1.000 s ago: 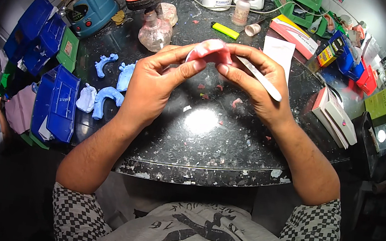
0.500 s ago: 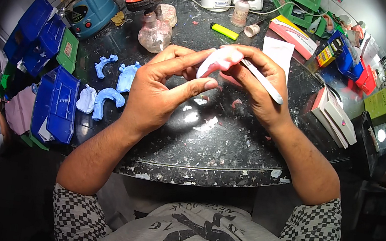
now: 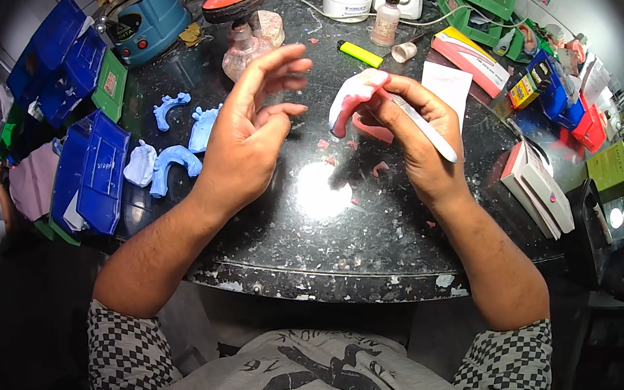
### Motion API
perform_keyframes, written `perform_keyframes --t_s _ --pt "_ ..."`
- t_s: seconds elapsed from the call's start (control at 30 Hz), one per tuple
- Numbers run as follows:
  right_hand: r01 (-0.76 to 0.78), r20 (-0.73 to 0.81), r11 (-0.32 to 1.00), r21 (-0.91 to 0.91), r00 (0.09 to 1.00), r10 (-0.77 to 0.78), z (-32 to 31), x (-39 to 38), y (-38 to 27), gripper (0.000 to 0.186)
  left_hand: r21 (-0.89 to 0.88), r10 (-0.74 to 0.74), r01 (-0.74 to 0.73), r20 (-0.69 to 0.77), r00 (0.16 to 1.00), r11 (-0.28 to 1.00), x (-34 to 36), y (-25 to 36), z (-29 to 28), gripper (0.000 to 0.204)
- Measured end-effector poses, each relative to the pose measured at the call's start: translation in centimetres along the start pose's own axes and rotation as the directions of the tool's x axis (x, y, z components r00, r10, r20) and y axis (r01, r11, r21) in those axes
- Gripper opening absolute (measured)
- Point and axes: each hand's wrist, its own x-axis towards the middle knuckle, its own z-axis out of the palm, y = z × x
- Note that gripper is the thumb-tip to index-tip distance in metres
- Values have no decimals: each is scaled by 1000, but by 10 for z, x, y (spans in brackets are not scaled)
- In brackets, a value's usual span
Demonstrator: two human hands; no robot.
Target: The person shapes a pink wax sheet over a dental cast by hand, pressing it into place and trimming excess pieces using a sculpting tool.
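My right hand pinches a curved pink-and-white denture base plate by its right side, between thumb and fingers. The same hand carries a slim tool with a pale, flat handle, which slants down across the palm; its working end is hidden. To the left of the plate, my left hand is raised above the table with fingers apart, holding nothing. Under the right hand lies a piece of pink wax, partly covered. Small pink scraps dot the black tabletop.
Several blue arch-shaped dental pieces lie left, beside blue bins. Behind stand a glass spirit burner, a green lighter, a small bottle and a white tub. To the right are a long box and a white-pink box.
My left hand has let go of the plate and moved left, its fingers opening. The plate, now in my right hand alone, has tipped so its free end points downward.
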Motion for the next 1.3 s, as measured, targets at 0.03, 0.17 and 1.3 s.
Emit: perform_keyframes --t_s 0.03,0.17,1.3 --pt "-1 0 1000 -11 1000 1 -1 0 0 27 47 48 -49 27 999 998 0 2 0 50" --pt "8 32 999 -36 999 -6 -1 -1 -3 28 -162 -13 42 178 984 986 0 5 -6 37" --pt "643 217 603 -472 748 -627 12 -6 -17 32 -435 -211 235 103 972 870 -5 11 9 38"
